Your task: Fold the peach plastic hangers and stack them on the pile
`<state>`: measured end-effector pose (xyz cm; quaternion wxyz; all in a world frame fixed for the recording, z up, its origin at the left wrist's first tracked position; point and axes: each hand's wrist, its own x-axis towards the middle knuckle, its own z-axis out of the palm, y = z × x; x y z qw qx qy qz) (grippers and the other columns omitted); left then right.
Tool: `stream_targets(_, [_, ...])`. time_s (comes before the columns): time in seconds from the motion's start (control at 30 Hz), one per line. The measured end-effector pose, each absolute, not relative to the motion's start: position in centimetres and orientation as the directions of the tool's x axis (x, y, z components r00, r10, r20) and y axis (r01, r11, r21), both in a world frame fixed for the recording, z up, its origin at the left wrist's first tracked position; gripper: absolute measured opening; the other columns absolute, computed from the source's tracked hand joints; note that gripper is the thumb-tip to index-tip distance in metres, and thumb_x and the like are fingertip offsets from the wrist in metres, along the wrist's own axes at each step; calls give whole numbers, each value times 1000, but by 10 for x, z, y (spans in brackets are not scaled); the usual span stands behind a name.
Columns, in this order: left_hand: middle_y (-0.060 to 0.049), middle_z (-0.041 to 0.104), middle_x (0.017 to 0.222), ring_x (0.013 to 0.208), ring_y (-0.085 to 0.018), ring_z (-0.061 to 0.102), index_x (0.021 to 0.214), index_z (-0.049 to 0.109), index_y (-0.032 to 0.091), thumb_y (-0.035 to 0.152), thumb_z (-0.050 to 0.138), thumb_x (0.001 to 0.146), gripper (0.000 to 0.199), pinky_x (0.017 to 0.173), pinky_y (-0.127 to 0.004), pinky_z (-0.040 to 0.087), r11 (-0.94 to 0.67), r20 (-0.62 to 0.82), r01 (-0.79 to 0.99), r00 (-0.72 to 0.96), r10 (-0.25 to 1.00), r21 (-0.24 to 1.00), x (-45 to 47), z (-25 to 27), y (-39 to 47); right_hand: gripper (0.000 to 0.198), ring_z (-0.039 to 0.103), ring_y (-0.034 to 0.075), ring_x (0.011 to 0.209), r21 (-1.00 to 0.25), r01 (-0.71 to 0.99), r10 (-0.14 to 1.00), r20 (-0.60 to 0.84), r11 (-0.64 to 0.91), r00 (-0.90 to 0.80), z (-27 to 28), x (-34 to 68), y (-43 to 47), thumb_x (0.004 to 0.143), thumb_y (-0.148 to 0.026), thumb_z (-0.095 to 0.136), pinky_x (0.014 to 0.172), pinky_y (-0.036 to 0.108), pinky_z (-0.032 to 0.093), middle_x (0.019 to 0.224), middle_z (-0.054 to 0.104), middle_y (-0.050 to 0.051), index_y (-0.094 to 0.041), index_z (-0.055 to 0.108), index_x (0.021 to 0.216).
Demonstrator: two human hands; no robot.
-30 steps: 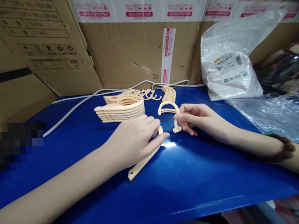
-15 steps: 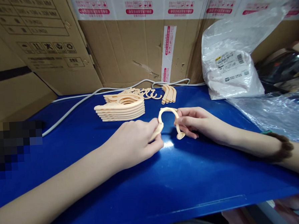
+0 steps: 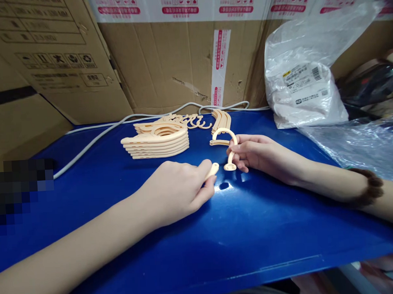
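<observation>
My left hand (image 3: 185, 187) pinches a cream plastic hanger arm (image 3: 212, 170); its rounded end with a small hole sticks out past my fingertips, and the rest is hidden in my hand. To the right, my right hand (image 3: 252, 150) holds a cream hanger hook (image 3: 224, 130) between thumb and fingers. The hook's curve is up, and its flared base points down, apart from the piece in my left hand. A thin cream bar (image 3: 220, 142) shows behind the hook, running toward my right fingers; whether they hold it I cannot tell.
A stack of cream hanger pieces (image 3: 157, 144) lies behind my left hand. Loose hooks (image 3: 195, 120) and curved arms (image 3: 222, 119) lie farther back. A white cable (image 3: 94, 145) crosses the blue table (image 3: 221, 251). Cardboard boxes (image 3: 166, 65) and a plastic bag (image 3: 305, 88) stand behind.
The hook in my right hand has come away from the piece in my left hand and moved slightly up. The left piece's rounded end now shows clearly.
</observation>
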<state>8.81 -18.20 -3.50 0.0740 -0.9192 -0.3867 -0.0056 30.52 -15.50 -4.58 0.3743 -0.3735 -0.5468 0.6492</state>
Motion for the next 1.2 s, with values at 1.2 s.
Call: stream_targets(1.2, [1, 61, 65, 52, -15, 56, 90, 48, 19, 29, 22, 104, 31, 49, -26, 32, -834, 396, 544, 789, 470, -92, 79, -51, -175, 52, 57, 6, 61, -971, -145, 890, -107, -189, -444, -49, 312, -153, 78, -14, 73, 60, 21, 47, 81, 67, -3, -20, 53, 126])
